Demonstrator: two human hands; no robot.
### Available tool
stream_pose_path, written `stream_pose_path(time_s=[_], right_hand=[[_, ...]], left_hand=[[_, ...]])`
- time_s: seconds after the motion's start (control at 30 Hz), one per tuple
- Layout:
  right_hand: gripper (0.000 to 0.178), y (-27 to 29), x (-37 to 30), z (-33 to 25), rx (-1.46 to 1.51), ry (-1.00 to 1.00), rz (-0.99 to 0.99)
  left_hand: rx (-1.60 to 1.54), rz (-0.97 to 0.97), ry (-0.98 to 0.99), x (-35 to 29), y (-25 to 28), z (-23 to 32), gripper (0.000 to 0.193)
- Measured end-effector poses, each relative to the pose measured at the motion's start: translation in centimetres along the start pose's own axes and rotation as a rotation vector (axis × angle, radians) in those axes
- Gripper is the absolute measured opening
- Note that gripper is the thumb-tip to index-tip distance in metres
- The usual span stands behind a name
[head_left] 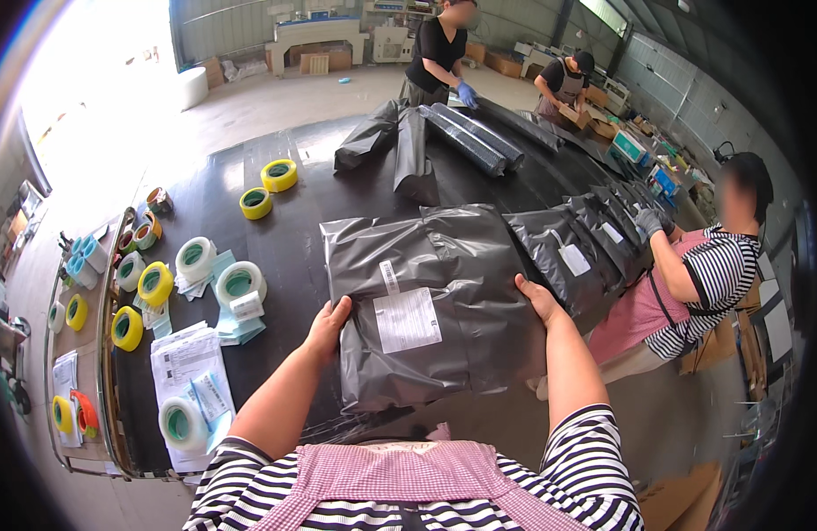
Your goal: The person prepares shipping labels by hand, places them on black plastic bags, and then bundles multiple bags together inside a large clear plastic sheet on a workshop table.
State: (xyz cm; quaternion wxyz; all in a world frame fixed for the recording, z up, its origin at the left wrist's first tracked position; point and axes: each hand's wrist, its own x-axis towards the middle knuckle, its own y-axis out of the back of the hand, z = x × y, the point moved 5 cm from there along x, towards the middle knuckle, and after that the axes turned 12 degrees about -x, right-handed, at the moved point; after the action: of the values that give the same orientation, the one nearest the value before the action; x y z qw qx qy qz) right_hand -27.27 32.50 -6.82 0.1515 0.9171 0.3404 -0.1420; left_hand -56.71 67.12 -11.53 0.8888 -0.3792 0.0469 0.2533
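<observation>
Between my two hands is a large grey plastic mailer parcel, with a white shipping label and a small barcode strip on its upper face. My left hand grips its left edge, thumb on top. At the right edge my right hand holds it the same way. Fingers of both hands are hidden beneath the parcel. It is held over the near edge of a black-topped table. Just right of it lies another labelled grey parcel, in a row with several more.
Tape rolls and printed sheets cover the table's left side. Black wrapped bundles lie at the far side. A gloved co-worker handles parcels at right. Two more people stand farther back. A side cart adjoins the table's left.
</observation>
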Motion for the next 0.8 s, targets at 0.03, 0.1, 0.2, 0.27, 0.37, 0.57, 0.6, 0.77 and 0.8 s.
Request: stream_pose_path(time_s=[0.03, 0.1, 0.2, 0.27, 0.37, 0.57, 0.6, 0.77, 0.8], right_hand=[[0.069, 1.5, 1.3, 1.0, -0.007, -0.016, 0.007], [0.080, 4.2, 3.0, 2.9, -0.197, 0.073, 0.066], [0.078, 5.8, 4.7, 4.3, -0.440, 0.065, 0.132], [0.073, 7.5, 4.0, 1.5, -0.591, 0.145, 0.292], [0.067, 9.9, 0.9, -2.5, -1.515, 0.141, 0.772], [0.067, 17.2, 8.5, 4.9, -1.892, 0.099, 0.614], [0.061, 17.8, 9.8, 5.0, -1.891, 0.145, 0.552], [0.044, 19.0, 6.7, -8.1, -1.257, 0.305, 0.550], [0.050, 18.4, 5.7, -10.8, -1.245, 0.279, 0.527]], left_hand=[[0.069, -0.005, -0.039, 1.4, -0.3, -0.6, 0.048], [0.617, 0.106, -0.092, 2.9, 0.5, -1.3, 0.058], [0.692, 0.305, -0.005, 1.0, 1.1, -1.5, 0.068], [0.568, 0.330, -0.009, -0.1, 2.5, -2.1, 0.063], [0.342, 0.346, 0.031, -1.4, 0.9, -3.1, 0.052], [0.261, 0.394, -0.006, -1.7, -1.1, -5.1, 0.061], [0.247, 0.420, -0.010, -2.0, -1.6, -5.3, 0.061], [0.356, 0.509, -0.041, -3.0, -4.1, -5.0, 0.058], [0.517, 0.592, -0.033, -4.0, -7.2, -3.8, 0.060]])
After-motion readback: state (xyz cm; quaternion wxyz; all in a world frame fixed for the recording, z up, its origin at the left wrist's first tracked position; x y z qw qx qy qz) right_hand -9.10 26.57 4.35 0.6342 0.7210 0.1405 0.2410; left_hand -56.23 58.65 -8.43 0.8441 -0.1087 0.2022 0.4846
